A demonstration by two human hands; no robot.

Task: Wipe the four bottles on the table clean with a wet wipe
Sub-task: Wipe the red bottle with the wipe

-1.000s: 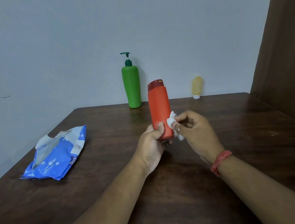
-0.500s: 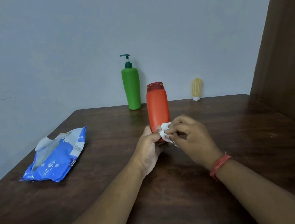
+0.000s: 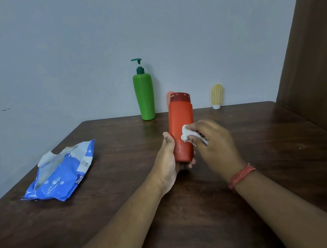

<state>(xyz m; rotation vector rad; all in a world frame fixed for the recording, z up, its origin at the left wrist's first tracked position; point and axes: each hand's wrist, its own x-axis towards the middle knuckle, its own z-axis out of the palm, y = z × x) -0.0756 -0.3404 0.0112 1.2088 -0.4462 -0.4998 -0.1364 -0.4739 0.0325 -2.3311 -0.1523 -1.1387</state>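
My left hand [image 3: 168, 162] grips the lower part of an upright orange bottle [image 3: 180, 120] with a dark red cap, above the middle of the table. My right hand [image 3: 215, 146] pinches a crumpled white wet wipe [image 3: 187, 135] and presses it against the bottle's right side. A green pump bottle [image 3: 144, 96] stands at the table's far edge by the wall. A small yellow bottle [image 3: 217, 95] stands upside down on its white cap, further right. Behind the orange bottle's cap a pale pink bottle [image 3: 168, 96] shows only as a sliver.
A blue wet-wipe pack [image 3: 62, 176] lies open on the left of the dark wooden table [image 3: 128, 219]. A grey wall runs behind the table. A brown panel [image 3: 319, 65] rises at the right side.
The wipe has slid from low on the bottle, near my left fingers, up to its middle right side. My left hand's hold has shifted round the bottle's base.
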